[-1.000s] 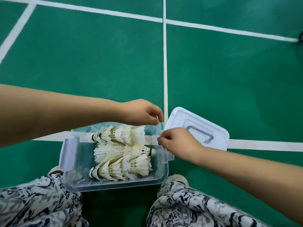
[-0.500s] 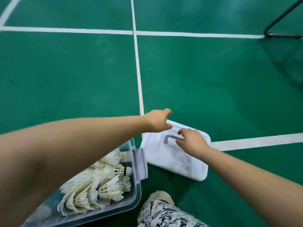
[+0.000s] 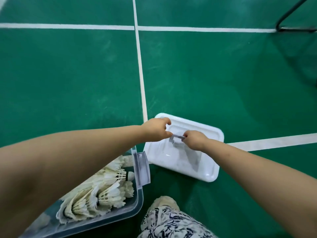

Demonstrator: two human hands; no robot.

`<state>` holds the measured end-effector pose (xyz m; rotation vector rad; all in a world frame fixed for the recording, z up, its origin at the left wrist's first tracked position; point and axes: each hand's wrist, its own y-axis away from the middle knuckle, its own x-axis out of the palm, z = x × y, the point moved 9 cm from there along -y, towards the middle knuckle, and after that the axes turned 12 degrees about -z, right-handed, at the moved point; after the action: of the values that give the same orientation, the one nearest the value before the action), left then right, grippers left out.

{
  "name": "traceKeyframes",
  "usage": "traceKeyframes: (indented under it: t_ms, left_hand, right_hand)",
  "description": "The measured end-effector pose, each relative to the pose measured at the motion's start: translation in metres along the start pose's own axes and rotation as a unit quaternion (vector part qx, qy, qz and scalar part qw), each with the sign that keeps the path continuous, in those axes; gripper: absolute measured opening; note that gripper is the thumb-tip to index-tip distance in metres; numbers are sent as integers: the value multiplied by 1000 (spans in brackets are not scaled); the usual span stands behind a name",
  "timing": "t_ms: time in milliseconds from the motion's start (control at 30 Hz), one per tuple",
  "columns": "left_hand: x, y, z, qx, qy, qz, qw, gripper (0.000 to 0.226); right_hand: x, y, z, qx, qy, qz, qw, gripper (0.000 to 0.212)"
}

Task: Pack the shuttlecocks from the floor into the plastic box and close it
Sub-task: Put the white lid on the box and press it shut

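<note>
A clear plastic box sits on the green floor at lower left, holding several white feather shuttlecocks. A grey latch hangs on its right end. The white lid lies flat on the floor to the right of the box. My right hand is shut on the lid's grey handle, which stands raised. My left hand hovers over the lid's far left part, fingers curled and apart, its fingertips at the handle's left end. My left forearm hides part of the box.
White court lines cross the green floor. A black metal frame stands at the top right. My patterned trouser leg and a shoe are at the bottom, between box and lid.
Both hands left the box and moved right onto the lid. My right hand has closed on the lid's handle and raised it. The view has swung right.
</note>
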<state>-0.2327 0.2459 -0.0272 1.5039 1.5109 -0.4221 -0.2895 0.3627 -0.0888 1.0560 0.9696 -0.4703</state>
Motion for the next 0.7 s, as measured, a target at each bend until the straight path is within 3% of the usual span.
traceKeyframes:
  t_ms: [100,200,300,467,700]
  left_hand:
    - [-15,4,-2,20,-19,-7,1000,49]
    - [-39,7,-6,44,-30,-26,998,50]
    - [-77,16,-17,101,-78,-87,988,52]
    - [-149,69,-24,241,-215,-202,925,47]
    - [-160,143,58,189,-285,-149,928,55]
  right_hand:
    - [-47,3,3,22,-10,-89,996,19]
    - [-109,18,16,21,24,-196,980,25]
    - [-159,40,47,-13,-17,-256,966,26]
    - [-189,77,119,-94,-152,-249,952,23]
    - [-156,105,227,-216,-91,-175,956,22]
